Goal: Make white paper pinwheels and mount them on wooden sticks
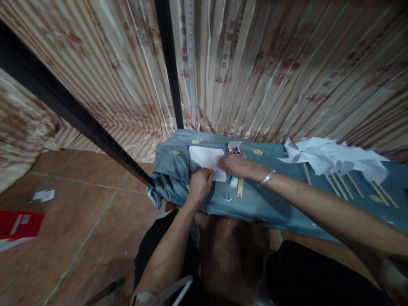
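White paper lies on the grey-blue cloth, and both hands work at its near side. My left hand has its fingers pinched on the near edge of a sheet. Reaching in from the right, my right hand closes its fingers on the same paper at the right edge; its fingertips are partly hidden. Just beyond that hand stands a small open box with small shiny pieces in it. A white tube and several thin wooden sticks lie on its near side.
Several white paper pinwheels on sticks lie in an overlapping row at the right of the cloth-covered surface. Striped curtains hang behind. Dark poles rise at the left. A red packet lies on the floor.
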The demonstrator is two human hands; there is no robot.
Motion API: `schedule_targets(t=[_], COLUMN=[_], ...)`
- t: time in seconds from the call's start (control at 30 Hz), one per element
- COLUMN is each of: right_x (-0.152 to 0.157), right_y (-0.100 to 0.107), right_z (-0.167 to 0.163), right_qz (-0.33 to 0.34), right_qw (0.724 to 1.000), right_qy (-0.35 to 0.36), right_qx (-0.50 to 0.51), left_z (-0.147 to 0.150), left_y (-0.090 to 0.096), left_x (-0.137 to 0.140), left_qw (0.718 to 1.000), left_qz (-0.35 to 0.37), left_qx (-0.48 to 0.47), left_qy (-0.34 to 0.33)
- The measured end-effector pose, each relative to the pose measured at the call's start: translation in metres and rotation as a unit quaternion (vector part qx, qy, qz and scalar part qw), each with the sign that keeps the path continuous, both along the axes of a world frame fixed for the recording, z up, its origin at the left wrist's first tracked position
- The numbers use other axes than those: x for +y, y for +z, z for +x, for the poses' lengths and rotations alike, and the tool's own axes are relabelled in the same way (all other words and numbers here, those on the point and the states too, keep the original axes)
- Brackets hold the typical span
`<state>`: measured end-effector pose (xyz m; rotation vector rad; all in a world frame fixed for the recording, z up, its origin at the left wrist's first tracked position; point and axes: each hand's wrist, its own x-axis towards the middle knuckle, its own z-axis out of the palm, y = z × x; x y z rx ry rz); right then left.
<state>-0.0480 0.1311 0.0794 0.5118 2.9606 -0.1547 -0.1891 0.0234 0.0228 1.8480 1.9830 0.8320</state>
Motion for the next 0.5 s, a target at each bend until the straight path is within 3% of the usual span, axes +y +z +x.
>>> schedule_targets(t=[0.5], right_x=[-0.002], right_y=[0.012], right_z=[-0.008], right_qz=[-0.011], right_qw=[0.999], right_qy=[-0.040], right_qx=[-0.022], left_z=[0.000], left_y=[0.002], left_x=[-0.002], left_qw=[1.000], left_qz=[0.005], left_qx=[-0.016], left_qy=[0.012])
